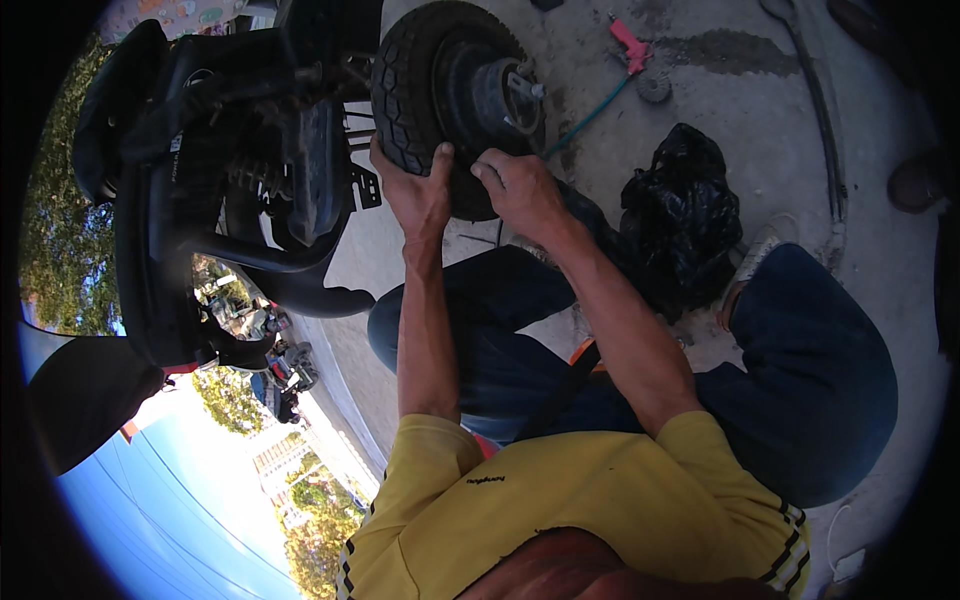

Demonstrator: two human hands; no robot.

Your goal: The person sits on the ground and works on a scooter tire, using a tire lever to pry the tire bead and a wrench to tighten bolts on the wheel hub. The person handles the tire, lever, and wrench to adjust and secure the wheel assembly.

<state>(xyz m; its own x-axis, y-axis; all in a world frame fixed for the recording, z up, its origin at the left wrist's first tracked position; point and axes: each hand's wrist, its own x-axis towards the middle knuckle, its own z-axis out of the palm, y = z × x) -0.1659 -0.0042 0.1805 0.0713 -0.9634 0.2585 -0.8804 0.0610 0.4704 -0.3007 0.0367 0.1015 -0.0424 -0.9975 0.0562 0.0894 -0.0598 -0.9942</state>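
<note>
Fingers [443,156] | left hand [416,200] grips wheel [462,95] | right hand [530,197] curled, grip unclear | axle [537,91] points right, wheel longest fore-aft

Wore a yellow shirt [560,490] and dark blue trousers [820,380] beside a black two-wheeler [150,230], gripped a treaded tyre [403,115] with the left hand [412,200] and set a half-curled right hand [525,195] at its near edge, close to a black plastic bag [685,205] and a pink gun-shaped tool [630,45] on concrete [750,110].

The wheel [478,100] blocks beyond the fingers [488,172], the motorbike [165,200] leftward; rightward, a hose [592,118] crosses the open ground [612,148] before the bag [685,195].
</note>
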